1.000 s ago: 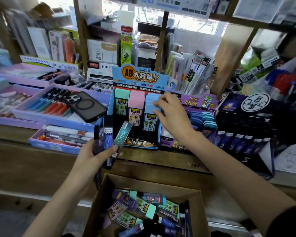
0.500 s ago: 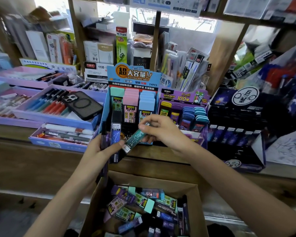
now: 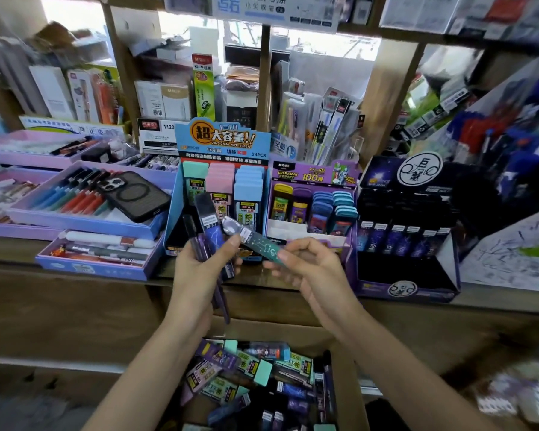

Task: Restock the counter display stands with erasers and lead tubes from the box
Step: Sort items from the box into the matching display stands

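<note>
My left hand point(image 3: 196, 272) grips a fan of several dark purple lead tubes point(image 3: 210, 237) in front of the blue display stand point(image 3: 221, 141). My right hand point(image 3: 308, 269) pinches a teal lead tube point(image 3: 262, 245) by its lower end; the tube's upper end still lies against my left thumb. The blue stand holds green, pink and blue-capped tubes in three columns. To its right stand a purple display point(image 3: 311, 178) with small erasers and a black display point(image 3: 405, 231) with dark tubes. The cardboard box point(image 3: 346, 387) below holds several mixed tubes and erasers.
A black phone point(image 3: 131, 194) lies on a lilac pen tray point(image 3: 84, 222) to the left, with more pen trays point(image 3: 97, 262) around it. Shelves of boxed stationery rise behind the counter. A wooden counter front point(image 3: 59, 312) runs between the displays and the box.
My right hand left the blue-capped column, came down to my left hand and took hold of the teal tube. It now draws that tube off to the right.
</note>
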Motion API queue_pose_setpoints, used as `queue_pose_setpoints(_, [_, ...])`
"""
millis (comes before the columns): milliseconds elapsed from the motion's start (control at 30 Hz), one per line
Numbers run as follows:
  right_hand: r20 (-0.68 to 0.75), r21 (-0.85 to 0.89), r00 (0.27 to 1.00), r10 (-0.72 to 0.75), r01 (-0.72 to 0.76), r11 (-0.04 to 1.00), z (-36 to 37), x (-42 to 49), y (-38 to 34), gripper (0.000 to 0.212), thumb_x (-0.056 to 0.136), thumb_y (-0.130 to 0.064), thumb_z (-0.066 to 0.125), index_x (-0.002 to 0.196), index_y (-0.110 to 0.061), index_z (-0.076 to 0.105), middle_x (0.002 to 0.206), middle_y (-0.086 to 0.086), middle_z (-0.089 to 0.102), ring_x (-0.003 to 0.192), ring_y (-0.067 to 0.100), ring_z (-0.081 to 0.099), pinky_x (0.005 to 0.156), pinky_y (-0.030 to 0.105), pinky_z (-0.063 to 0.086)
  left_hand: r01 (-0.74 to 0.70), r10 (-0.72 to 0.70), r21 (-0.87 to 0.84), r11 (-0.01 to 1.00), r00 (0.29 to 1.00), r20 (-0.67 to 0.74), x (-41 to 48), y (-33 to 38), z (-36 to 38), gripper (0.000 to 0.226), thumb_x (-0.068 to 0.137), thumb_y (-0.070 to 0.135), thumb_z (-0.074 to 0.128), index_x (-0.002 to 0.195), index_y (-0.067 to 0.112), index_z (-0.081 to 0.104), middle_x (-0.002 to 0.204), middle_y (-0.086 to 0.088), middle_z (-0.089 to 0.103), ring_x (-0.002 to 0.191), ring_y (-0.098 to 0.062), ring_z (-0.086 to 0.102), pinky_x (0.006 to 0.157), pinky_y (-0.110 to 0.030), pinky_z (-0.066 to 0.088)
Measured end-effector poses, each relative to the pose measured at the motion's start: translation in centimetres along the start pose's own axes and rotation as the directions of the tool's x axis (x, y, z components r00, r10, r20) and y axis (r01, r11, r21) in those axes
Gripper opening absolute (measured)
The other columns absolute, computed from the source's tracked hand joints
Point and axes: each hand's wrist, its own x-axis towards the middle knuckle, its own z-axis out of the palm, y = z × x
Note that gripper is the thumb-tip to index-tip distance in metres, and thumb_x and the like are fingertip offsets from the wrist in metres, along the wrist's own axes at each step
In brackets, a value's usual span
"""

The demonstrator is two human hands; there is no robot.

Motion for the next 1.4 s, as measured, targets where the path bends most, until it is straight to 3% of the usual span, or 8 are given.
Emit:
queue_pose_setpoints(133, [0.014, -0.149, 0.999, 0.049, -0.047, 0.988, -0.6, -1.6, 1.1, 0.018, 0.084, -0.001, 0.064, 0.097, -0.006, 0.053, 0.098, 0.014, 0.069, 0.088, 0.027, 0.070, 0.075, 0.031, 0.057, 0.012, -0.012, -0.007, 1.000, 1.000, -0.013, -0.1, -0.7, 0.9, 0.024, 0.075, 0.014, 0.073, 0.096, 0.008, 0.062, 0.067, 0.004, 0.069, 0.054, -0.008, 0.060, 0.050, -0.019, 0.049])
queue_pose_setpoints(267, [0.079, -0.420, 0.995, 0.065, -0.026, 0.907, -1.4, -2.2, 0.4, 0.023, 0.082, -0.011, 0.069, 0.102, -0.019, 0.060, 0.097, -0.002, 0.067, 0.096, 0.011, 0.064, 0.074, 0.016, 0.051, 0.013, -0.016, 0.098, 0.995, 1.000, 0.026, -0.3, -1.1, 1.6, 0.023, 0.068, 0.017, 0.077, 0.084, 0.012, 0.062, 0.065, 0.004, 0.070, 0.058, -0.009, 0.064, 0.052, -0.019, 0.051])
queue_pose_setpoints(433, [0.068, -0.431, 0.997, -0.038, 0.064, 0.900, -2.2, -0.7, -3.6, 0.013, 0.088, -0.023, 0.062, 0.100, -0.024, 0.069, 0.101, 0.002, 0.070, 0.099, 0.016, 0.064, 0.085, 0.030, 0.050, -0.008, -0.030, 0.188, 0.982, 0.980, 0.197, -1.1, -1.1, 3.8, 0.020, 0.075, 0.012, 0.075, 0.092, 0.014, 0.066, 0.078, 0.001, 0.073, 0.062, -0.011, 0.065, 0.057, -0.021, 0.052])
queue_pose_setpoints(667, [0.064, -0.552, 0.981, -0.184, 0.188, 0.812, -4.8, -1.0, -7.0, 0.011, 0.084, -0.005, 0.066, 0.086, -0.015, 0.067, 0.077, -0.004, 0.063, 0.071, 0.004, 0.060, 0.064, 0.021, 0.052, 0.017, -0.060, 0.157, 0.987, 0.960, 0.274, -2.2, -1.7, 7.0, 0.011, 0.083, 0.021, 0.068, 0.092, 0.016, 0.065, 0.074, 0.002, 0.072, 0.057, -0.011, 0.063, 0.053, -0.018, 0.050])
queue_pose_setpoints(900, [-0.101, -0.668, 0.864, -0.493, 0.309, 0.677, -10.2, 0.5, -12.9, 0.018, 0.082, -0.002, 0.067, 0.081, -0.019, 0.065, 0.077, 0.002, 0.064, 0.067, 0.007, 0.063, 0.062, 0.021, 0.055, 0.135, -0.165, 0.124, 0.983, 0.944, 0.285, -2.6, -2.6, 7.1, 0.036, 0.077, 0.038, 0.060, 0.106, 0.016, 0.062, 0.090, -0.007, 0.075, 0.070, -0.020, 0.071, 0.055, -0.024, 0.054])
queue_pose_setpoints(1133, [-0.051, -0.816, 0.866, -0.498, 0.251, 0.521, -12.0, 2.0, -10.5, 0.014, 0.084, -0.007, 0.068, 0.087, -0.020, 0.064, 0.082, -0.005, 0.063, 0.076, 0.011, 0.063, 0.074, 0.023, 0.054, 0.165, -0.194, 0.129, 0.978, 0.945, 0.263, -2.9, -3.6, 6.8, 0.030, 0.078, 0.033, 0.061, 0.100, 0.013, 0.062, 0.088, -0.009, 0.075, 0.074, -0.022, 0.072, 0.055, -0.025, 0.055])
queue_pose_setpoints(1300, [-0.004, -0.815, 0.868, -0.496, 0.285, 0.505, -11.8, 1.9, -10.0, 0.016, 0.084, -0.008, 0.068, 0.086, -0.023, 0.064, 0.082, -0.009, 0.064, 0.077, 0.012, 0.065, 0.073, 0.018, 0.053, 0.164, -0.202, 0.156, 0.974, 0.940, 0.275, -3.1, -3.8, 7.2, 0.032, 0.077, 0.034, 0.061, 0.100, 0.012, 0.062, 0.086, -0.008, 0.075, 0.073, -0.023, 0.072, 0.055, -0.025, 0.056])
queue_pose_setpoints(1400, [-0.008, -0.831, 0.879, -0.476, 0.258, 0.492, -11.6, 2.0, -9.5, 0.014, 0.084, -0.009, 0.068, 0.087, -0.022, 0.065, 0.083, -0.008, 0.065, 0.079, 0.016, 0.066, 0.077, 0.027, 0.055, 0.171, -0.217, 0.172, 0.970, 0.929, 0.299, -3.4, -3.8, 7.4, 0.034, 0.078, 0.035, 0.061, 0.102, 0.012, 0.061, 0.088, -0.008, 0.075, 0.075, -0.022, 0.072, 0.056, -0.026, 0.056])
